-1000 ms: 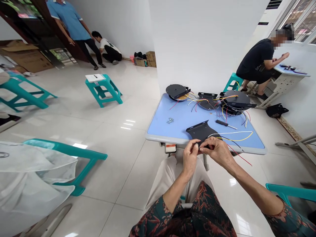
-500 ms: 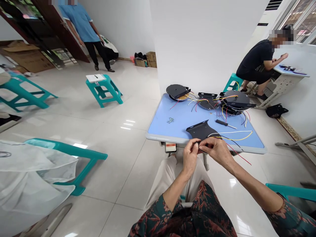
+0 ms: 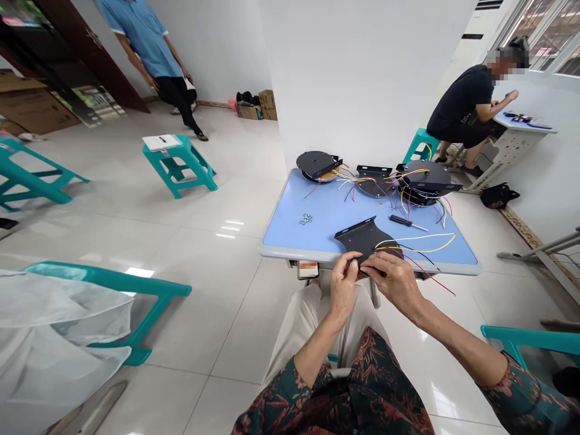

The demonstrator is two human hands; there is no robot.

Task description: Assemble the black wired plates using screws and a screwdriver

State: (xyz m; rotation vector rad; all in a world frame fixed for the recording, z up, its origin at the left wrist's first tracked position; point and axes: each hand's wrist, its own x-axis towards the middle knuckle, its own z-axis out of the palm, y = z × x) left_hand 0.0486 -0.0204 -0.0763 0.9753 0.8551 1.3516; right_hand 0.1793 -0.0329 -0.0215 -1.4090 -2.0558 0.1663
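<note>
From the head-worn view, the person sits at the near edge of a blue-topped bench (image 3: 290, 226), with the left hand (image 3: 343, 287) and right hand (image 3: 394, 281) raised just over it. Both grips are closed, pinched together at the lower edge of a black metal plate (image 3: 362, 237), though the fingers hide whether they clench metal or wire. The plate lies on the bench, and this close hold keeps it and its trailing white, yellow and red wires (image 3: 421, 244) within easy reach of both hands. Just beyond lie a small screwdriver (image 3: 408, 223) and a little heap of screws (image 3: 305, 219). Farther along the bench, two black discs (image 3: 316, 164) (image 3: 426, 172) sit among more wires, apart from the work at hand.
</note>
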